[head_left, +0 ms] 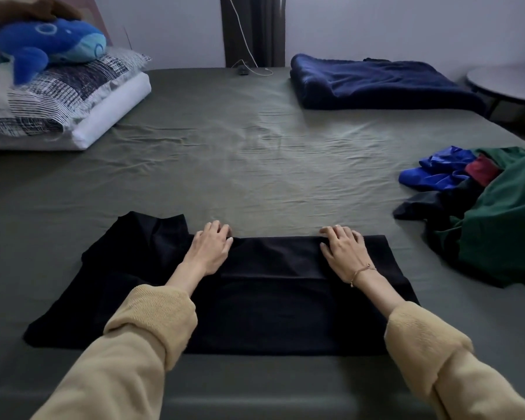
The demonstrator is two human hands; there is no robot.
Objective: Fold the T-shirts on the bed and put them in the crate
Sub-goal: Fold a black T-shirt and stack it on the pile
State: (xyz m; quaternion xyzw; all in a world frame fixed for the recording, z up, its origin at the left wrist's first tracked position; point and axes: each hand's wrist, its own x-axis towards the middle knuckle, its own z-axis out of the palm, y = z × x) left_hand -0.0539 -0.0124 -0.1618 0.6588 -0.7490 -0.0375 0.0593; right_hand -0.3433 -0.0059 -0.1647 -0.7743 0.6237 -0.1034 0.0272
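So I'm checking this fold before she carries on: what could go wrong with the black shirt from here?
1. The black T-shirt is folded only on its right; the left part, beyond the left hand, lies rumpled and may fold in crooked.
2. Both hands, the right hand too, press only the far edge, so the near layers could slip.
3. No crate is in view, so a loose fold might open while being carried.

A blue plush toy (47,43) lies on stacked pillows (70,95); a navy blanket (376,84) lies opposite.

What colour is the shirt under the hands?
Black shirt, seen clearly in the head view.
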